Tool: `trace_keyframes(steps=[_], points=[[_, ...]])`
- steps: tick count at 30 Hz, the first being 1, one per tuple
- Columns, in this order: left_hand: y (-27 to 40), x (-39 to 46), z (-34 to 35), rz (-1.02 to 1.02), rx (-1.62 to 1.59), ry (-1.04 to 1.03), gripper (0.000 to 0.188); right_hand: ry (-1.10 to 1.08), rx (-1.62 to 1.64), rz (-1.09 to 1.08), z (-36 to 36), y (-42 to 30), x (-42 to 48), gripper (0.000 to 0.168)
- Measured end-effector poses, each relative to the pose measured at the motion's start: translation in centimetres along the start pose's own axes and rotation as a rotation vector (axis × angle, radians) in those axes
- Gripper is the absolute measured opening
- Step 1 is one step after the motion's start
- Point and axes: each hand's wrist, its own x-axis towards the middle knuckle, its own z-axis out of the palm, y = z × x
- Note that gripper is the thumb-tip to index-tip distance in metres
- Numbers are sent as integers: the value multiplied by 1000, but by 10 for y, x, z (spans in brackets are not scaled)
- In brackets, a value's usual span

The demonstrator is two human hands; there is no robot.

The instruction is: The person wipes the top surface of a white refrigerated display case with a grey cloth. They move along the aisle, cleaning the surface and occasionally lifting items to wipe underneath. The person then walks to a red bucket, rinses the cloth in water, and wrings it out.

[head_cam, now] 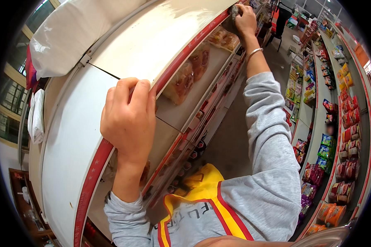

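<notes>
My left hand [130, 111] grips the red-edged front lip of the white top shelf [123, 55], its fingers curled over the edge. Farther along the same shelf, near the top of the view, my right hand [246, 19] holds a dark grey cloth [234, 14] against the end of the red edge strip [185, 57]. Part of the cloth is hidden behind the fingers. The shelf surface near the right hand has wet-looking, shiny streaks. Bagged food packages [181, 81] lie on the shelf below, between my two hands.
Lower shelves with goods run beneath the top one. Across the aisle stands another shelf row with snack bags [326, 151] and instant noodle tubs [341, 191]. A person [283, 18] stands near a chair [274, 37] farther down the aisle. A plastic-covered bundle [71, 37] rests at upper left.
</notes>
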Motion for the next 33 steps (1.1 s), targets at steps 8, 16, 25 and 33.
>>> trace_keyframes(steps=[8, 16, 25, 33], points=[[-1, -1, -1, 10, 6, -1, 14, 60, 264, -195, -88, -156, -87, 35], [-5, -2, -6, 0, -1, -36, 11, 118, 653, -349, -145, -227, -115, 34], [-12, -11, 10, 52, 114, 48, 11, -148, 987, 413, -108, -109, -102, 28], [-14, -49, 11, 238, -392, 173, 26, -326, 557, 1040, -189, 4, -351, 28]])
